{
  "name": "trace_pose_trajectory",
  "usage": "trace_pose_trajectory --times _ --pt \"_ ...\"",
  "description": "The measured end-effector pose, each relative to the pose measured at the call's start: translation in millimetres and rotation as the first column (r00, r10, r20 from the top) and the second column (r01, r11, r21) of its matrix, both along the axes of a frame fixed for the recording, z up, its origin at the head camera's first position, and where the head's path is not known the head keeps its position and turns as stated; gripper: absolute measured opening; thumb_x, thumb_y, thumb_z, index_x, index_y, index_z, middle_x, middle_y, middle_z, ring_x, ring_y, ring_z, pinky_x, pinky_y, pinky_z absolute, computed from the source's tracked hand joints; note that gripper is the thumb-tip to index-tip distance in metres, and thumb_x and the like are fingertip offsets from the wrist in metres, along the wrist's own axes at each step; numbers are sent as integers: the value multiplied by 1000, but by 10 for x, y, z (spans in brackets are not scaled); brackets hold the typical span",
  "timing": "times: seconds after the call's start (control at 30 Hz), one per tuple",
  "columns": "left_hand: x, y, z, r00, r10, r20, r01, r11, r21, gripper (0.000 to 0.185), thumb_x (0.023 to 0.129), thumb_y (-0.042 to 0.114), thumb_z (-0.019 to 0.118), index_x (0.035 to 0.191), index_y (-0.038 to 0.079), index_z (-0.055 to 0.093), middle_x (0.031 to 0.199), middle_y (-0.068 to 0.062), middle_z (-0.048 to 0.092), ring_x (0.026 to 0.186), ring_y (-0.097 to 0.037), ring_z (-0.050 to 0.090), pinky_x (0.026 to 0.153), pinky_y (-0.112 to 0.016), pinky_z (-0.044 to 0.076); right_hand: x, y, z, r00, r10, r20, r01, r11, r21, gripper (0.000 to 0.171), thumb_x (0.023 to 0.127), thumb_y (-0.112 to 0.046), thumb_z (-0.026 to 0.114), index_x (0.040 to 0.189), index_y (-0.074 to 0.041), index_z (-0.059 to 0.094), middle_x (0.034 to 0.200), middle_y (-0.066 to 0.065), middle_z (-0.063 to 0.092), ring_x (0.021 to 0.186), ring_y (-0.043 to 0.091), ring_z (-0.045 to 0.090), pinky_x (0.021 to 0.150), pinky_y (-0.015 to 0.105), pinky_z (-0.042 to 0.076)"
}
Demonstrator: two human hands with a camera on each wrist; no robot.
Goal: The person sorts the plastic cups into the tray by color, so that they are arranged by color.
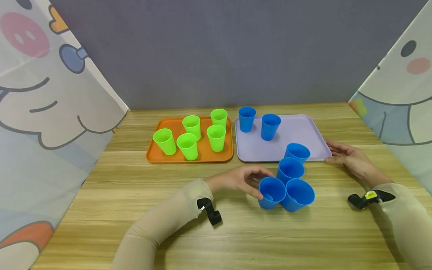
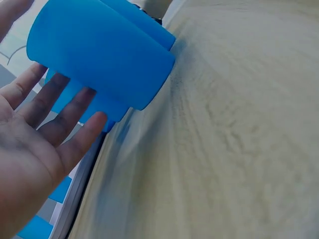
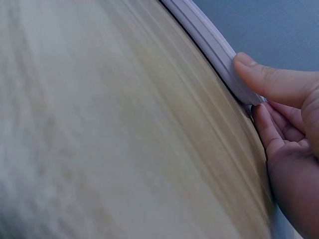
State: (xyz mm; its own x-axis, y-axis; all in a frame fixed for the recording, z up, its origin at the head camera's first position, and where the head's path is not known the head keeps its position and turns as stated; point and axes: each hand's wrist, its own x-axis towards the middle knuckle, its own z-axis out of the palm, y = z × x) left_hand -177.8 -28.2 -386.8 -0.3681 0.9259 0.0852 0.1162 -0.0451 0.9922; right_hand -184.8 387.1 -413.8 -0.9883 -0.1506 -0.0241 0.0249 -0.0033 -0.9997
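My left hand [image 1: 241, 180] is beside a blue cup [image 1: 271, 192], fingers spread and relaxed around its left side. In the left wrist view the fingertips of that hand [image 2: 35, 142] lie right at the wall of the cup [image 2: 99, 47]. Close against this cup stands a second blue cup [image 1: 297, 195], with a third [image 1: 289, 169] behind them and another blue cup [image 1: 297, 152] overlapping the front edge of the lilac tray [image 1: 293, 131]. My right hand [image 1: 352, 162] grips the tray's front right corner, thumb on the rim [image 3: 214, 47] and fingers below it.
Two blue cups, one at the back left [image 1: 247, 119] and one beside it [image 1: 270, 127], stand upright on the lilac tray. Left of it lies an orange tray [image 1: 153, 155] with several green cups [image 1: 191, 126]. A grey wall [image 1: 216, 56] closes off the wooden table [image 1: 236, 240] behind.
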Motion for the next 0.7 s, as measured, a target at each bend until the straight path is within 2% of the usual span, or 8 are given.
trace_pose_trajectory --times 0.23,0.53,0.7 --pt "41 28 -34 999 20 -46 -21 1000 -23 60 80 -16 70 136 -9 48 134 -26 52 115 -7 57 101 -33 48 4 -14 -3 1000 2 4 -2 1000 -8 54 87 18 64 111 -30 69 112 -20 67 96 -3 65 79 11 51" --pt "62 63 -41 999 5 -39 -6 1000 -11 61 81 -15 69 138 -6 47 139 -23 50 118 -8 56 102 -33 47 -1 -21 -27 1000 -1 -15 0 997 -82 59 84 24 61 112 -26 71 109 -13 70 96 0 66 79 13 52" --pt "64 72 -35 999 -4 -43 4 1000 -3 61 81 -16 69 137 -7 47 139 -23 50 118 -8 55 102 -33 47 -16 -22 -26 1000 -1 -16 0 997 -78 58 85 23 61 112 -27 71 110 -14 70 97 -1 66 79 12 52"
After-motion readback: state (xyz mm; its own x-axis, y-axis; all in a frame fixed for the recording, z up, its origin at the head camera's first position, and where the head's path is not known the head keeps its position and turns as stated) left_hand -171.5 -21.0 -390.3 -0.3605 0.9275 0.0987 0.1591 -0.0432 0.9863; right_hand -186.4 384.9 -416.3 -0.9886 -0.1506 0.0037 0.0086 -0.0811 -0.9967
